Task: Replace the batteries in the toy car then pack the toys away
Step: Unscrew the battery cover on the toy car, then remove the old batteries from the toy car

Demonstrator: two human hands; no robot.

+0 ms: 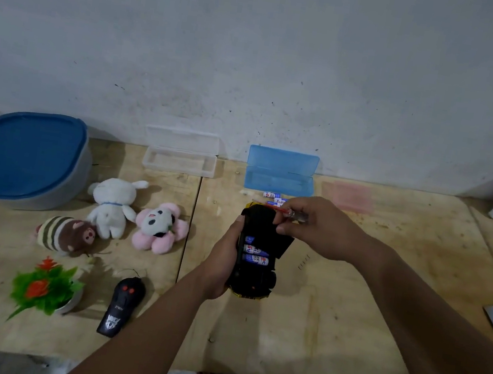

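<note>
Toy car [256, 251] lies belly-up, left fingers [238, 222] clamped around it, right fingers [283, 230] pinching its cover.

Bare, matt plywood surface [312, 338], scuffed; toy car [258, 252] underside in dull black plastic; plush toys [112, 209] in soft fuzzy cloth; blue case [282, 172] translucent, smooth plastic.

Bare table [348, 312] lies right of the toy car [258, 252]; plush toys [112, 209] crowd its left
</note>
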